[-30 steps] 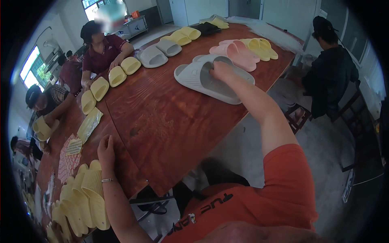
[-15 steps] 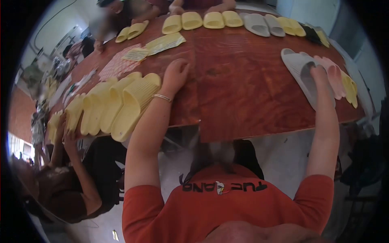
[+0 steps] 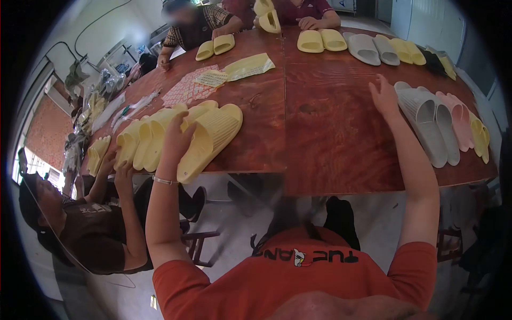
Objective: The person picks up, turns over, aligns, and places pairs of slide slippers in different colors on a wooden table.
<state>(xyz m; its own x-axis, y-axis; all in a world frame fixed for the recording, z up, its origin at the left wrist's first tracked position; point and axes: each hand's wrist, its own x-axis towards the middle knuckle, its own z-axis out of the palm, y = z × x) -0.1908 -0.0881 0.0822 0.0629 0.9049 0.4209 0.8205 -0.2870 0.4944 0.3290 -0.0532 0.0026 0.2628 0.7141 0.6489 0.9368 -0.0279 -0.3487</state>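
Observation:
My left hand (image 3: 180, 137) is at the near end of a row of yellow slippers (image 3: 152, 136). Its fingers and thumb are closed around part of the nearest yellow slipper (image 3: 216, 133); the exact grip is partly hidden. On the right, my right hand (image 3: 385, 97) is held over the table with its fingers spread and nothing in them. Just right of it lies a pair of grey slippers (image 3: 426, 120), toes pointing away. Beyond these are pink slippers (image 3: 457, 121) and small yellow slippers (image 3: 479, 140).
Along the far side of the wooden table (image 3: 330, 112) stand yellow slippers (image 3: 321, 41) and grey slippers (image 3: 368, 49). Printed sheets (image 3: 249, 67) lie at the middle left. A co-worker (image 3: 96, 224) sits at left handling yellow slippers. Another person across holds up yellow slippers (image 3: 269, 21).
My left hand has moved from beside the yellow slippers onto them. My right hand has left the grey slippers and opened to their left. Across the table, a yellow pair has been lifted.

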